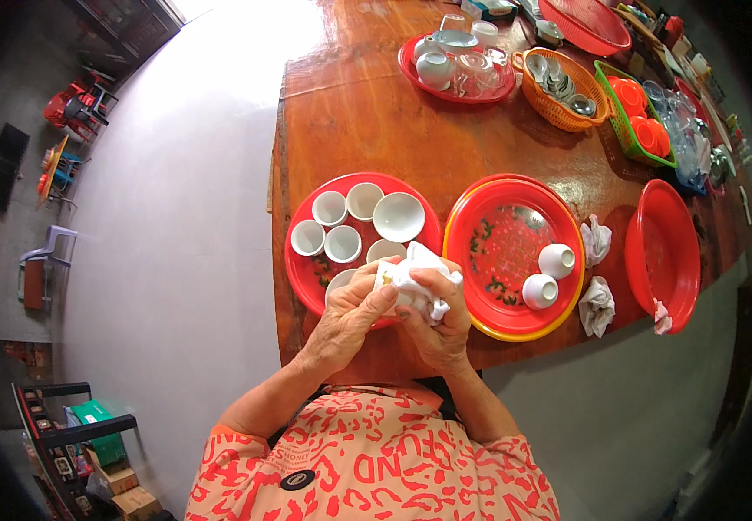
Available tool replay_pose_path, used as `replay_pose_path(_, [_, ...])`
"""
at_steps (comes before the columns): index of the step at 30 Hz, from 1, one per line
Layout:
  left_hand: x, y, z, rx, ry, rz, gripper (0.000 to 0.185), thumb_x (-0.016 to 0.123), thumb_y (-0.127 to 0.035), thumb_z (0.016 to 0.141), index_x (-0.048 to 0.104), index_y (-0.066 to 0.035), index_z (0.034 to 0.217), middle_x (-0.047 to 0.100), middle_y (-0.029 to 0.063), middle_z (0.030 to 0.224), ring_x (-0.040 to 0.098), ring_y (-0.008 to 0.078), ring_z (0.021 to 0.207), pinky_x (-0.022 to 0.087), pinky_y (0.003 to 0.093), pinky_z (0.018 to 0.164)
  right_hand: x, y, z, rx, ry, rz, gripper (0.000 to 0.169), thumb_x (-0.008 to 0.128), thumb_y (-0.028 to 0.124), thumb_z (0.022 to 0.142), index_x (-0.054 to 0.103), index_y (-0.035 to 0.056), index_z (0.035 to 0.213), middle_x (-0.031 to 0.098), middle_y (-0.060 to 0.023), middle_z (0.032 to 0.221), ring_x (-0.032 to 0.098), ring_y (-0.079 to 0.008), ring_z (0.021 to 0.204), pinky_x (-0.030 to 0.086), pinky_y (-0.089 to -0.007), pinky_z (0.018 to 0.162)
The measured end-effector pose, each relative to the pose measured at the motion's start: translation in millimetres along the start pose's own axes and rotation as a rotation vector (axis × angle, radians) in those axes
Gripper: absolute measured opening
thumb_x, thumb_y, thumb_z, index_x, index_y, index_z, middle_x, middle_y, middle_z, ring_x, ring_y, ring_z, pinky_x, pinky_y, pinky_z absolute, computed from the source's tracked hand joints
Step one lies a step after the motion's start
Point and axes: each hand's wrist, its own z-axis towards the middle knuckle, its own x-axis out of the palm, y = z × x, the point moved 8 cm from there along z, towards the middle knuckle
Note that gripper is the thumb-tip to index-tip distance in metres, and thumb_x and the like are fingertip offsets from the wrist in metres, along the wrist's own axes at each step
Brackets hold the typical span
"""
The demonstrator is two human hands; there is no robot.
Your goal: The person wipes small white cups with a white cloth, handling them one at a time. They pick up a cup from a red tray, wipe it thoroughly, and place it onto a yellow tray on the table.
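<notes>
My left hand [350,312] grips a white cup [384,276] with a gold mark, partly hidden by fingers and cloth. Pressed against that cup is a white cloth [423,273], bunched in my right hand [440,319]. Both hands are above the near right edge of a red round tray [299,273], which holds several upright white cups [343,244] and a wider white bowl [399,217]. To the right, two white cups [540,291] lie upside down or tilted on another red tray [513,316], stacked over a yellow-rimmed one.
Two crumpled cloths [597,306] lie right of the stacked trays, beside a red basin [688,260]. Farther back are a red tray of glassware and teapots [460,98], an orange basket of spoons [545,117] and a green basket of orange dishes [623,133]. The wooden table's left edge [274,195] borders the floor.
</notes>
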Motion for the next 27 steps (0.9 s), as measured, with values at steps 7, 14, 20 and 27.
replay_pose_path(7, [-4,-16,-12,-0.031,-0.034,0.568,0.023,0.054,-0.025,0.094,0.069,-0.008,0.099,0.038,0.0112,0.130,0.027,0.0207,0.127,0.026,0.0380,0.103,-2,17,5,-0.150,0.017,-0.055,0.042,0.075,0.001,0.071,0.061,0.0098,0.109,0.053,-0.0152,0.112,0.055,-0.0277,0.102,0.046,-0.0357,0.083])
replay_pose_path(14, [2,-16,-20,0.025,-0.016,0.500,0.017,0.050,-0.005,0.092,0.061,0.002,0.103,0.037,0.0108,0.125,0.055,0.0106,0.083,0.049,0.0212,0.061,4,34,5,-0.353,0.120,-0.241,0.031,0.075,0.009,0.072,0.067,0.0102,0.101,0.055,-0.0147,0.107,0.057,-0.0286,0.089,0.047,-0.0361,0.074])
replay_pose_path(20, [11,-12,-23,0.053,0.036,0.479,0.018,0.051,-0.007,0.094,0.055,0.001,0.110,0.047,0.0049,0.105,0.052,0.0069,0.075,0.048,0.0200,0.061,2,32,16,-0.181,0.097,-0.153,0.024,0.072,0.009,0.076,0.067,0.0076,0.099,0.057,-0.0144,0.100,0.058,-0.0267,0.085,0.047,-0.0337,0.071])
replay_pose_path(27, [12,-8,-32,0.024,0.171,0.461,0.018,0.050,-0.007,0.095,0.052,-0.001,0.112,0.049,-0.0006,0.093,0.047,0.0059,0.085,0.043,0.0202,0.072,5,-15,19,0.420,0.157,0.334,0.017,0.060,0.014,0.090,0.065,0.0020,0.101,0.060,-0.0107,0.096,0.059,-0.0163,0.088,0.049,-0.0284,0.070])
